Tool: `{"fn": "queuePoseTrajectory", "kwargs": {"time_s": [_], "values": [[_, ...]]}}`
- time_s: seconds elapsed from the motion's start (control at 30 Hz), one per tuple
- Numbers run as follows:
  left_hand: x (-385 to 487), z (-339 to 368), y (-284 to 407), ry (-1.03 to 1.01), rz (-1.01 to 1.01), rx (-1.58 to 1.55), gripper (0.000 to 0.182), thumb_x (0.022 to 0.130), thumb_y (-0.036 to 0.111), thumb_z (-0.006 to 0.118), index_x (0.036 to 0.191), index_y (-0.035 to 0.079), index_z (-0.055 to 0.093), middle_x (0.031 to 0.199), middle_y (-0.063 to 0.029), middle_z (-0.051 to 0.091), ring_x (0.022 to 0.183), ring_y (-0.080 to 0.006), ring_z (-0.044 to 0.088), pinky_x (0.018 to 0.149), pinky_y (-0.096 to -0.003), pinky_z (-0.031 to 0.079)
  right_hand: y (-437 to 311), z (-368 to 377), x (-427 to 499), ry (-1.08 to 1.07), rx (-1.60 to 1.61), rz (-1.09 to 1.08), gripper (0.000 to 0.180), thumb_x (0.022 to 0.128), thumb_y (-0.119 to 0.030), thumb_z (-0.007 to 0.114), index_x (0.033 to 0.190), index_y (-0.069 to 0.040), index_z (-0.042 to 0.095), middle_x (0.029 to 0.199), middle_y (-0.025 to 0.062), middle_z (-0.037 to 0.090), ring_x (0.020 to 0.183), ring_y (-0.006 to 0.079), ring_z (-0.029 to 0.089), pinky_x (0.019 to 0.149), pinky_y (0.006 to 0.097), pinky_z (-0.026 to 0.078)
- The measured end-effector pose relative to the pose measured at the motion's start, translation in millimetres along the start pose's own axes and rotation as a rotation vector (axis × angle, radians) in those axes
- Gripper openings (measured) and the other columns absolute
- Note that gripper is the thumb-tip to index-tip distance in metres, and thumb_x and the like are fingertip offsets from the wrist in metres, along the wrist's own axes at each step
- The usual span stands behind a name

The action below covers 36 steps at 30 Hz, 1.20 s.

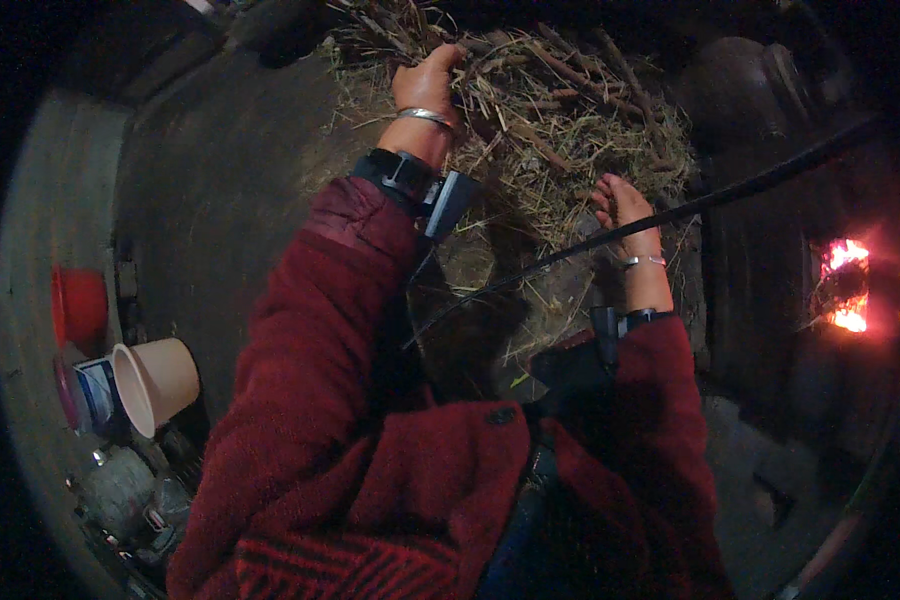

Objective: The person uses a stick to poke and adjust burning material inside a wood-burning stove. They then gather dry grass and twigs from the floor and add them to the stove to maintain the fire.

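A heap of dry straw (pixel 510 142) mixed with sticks (pixel 562 71) lies on the floor before me. My left hand (pixel 425 81) is at the heap's upper left side, with its thumb against the stalks. Its other fingers are mostly hidden, so what it grips cannot be told. Beside the lower right edge of the straw is my right hand (pixel 626 206), its fingers loosely curled and nothing visible in them. Both wrists carry metal bangles and strapped-on dark devices. A black cable (pixel 555 259) crosses in front of my right hand.
At right a fire (pixel 847 285) burns in a dark stove or hearth opening. A rounded vessel (pixel 735 82) stands dimly at upper right. Along the left wall are a red bucket (pixel 79 307), a cream plastic bucket (pixel 161 382) and a greyish, unclear object (pixel 120 484).
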<state>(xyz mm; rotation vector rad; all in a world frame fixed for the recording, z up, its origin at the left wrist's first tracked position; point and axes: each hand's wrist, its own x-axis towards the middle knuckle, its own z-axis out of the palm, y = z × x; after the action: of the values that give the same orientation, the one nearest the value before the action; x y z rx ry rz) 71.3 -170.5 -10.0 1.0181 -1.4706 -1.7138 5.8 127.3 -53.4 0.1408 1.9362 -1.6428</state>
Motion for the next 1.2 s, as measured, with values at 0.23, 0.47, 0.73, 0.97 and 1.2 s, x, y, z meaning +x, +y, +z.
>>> {"fn": "queuePoseTrajectory", "kwargs": {"time_s": [0.23,0.47,0.73,0.97,1.2], "values": [[7.4,-7.3,-37.2,0.265,-0.124,-0.183,0.033,0.063,0.026,0.071,0.079,-0.001,0.061,0.070,-0.0064,0.057,0.056,-0.0194,0.052,0.049,-0.0346,0.042,60.3,-12.7,49.0,-0.169,-0.408,-0.197,0.052,0.082,-0.034,0.058,0.116,0.004,0.049,0.098,0.0089,0.060,0.087,0.0181,0.057,0.078,0.0267,0.044],[45.4,-68.1,-2.1,0.297,-0.348,-0.333,0.028,0.060,0.025,0.071,0.079,0.005,0.062,0.083,-0.0084,0.058,0.068,-0.0203,0.054,0.056,-0.0356,0.044,63.5,61.2,64.8,-0.394,-0.881,-0.172,0.070,0.076,-0.049,0.061,0.121,0.002,0.045,0.109,0.0156,0.056,0.098,0.0249,0.055,0.083,0.0346,0.044],[48.4,-62.5,-22.5,0.364,-0.248,-0.485,0.064,0.059,0.024,0.074,0.106,-0.012,0.049,0.109,-0.0230,0.051,0.089,-0.0304,0.052,0.071,-0.0469,0.044,88.4,82.8,88.6,-0.574,-1.188,-0.187,0.075,0.074,-0.045,0.063,0.128,0.000,0.036,0.126,0.0218,0.044,0.116,0.0356,0.043,0.095,0.0389,0.037],[38.9,-71.0,-31.3,0.308,-0.441,-0.382,0.029,0.066,0.021,0.067,0.089,0.005,0.058,0.084,-0.0097,0.058,0.078,-0.0230,0.054,0.065,-0.0365,0.046,112.2,115.7,128.6,-0.401,-1.335,-0.442,0.082,0.071,-0.039,0.067,0.132,0.000,0.028,0.132,0.0226,0.034,0.123,0.0344,0.034,0.102,0.0372,0.030],[29.0,-77.3,-41.6,0.201,-0.466,-0.521,0.026,0.066,0.016,0.066,0.082,-0.003,0.057,0.079,-0.0092,0.057,0.069,-0.0215,0.053,0.061,-0.0350,0.044,146.2,135.5,145.6,-0.328,-1.559,-0.632,0.100,0.065,-0.030,0.075,0.138,-0.004,0.012,0.143,0.0127,0.017,0.130,0.0288,0.022,0.100,0.0389,0.032]]}}
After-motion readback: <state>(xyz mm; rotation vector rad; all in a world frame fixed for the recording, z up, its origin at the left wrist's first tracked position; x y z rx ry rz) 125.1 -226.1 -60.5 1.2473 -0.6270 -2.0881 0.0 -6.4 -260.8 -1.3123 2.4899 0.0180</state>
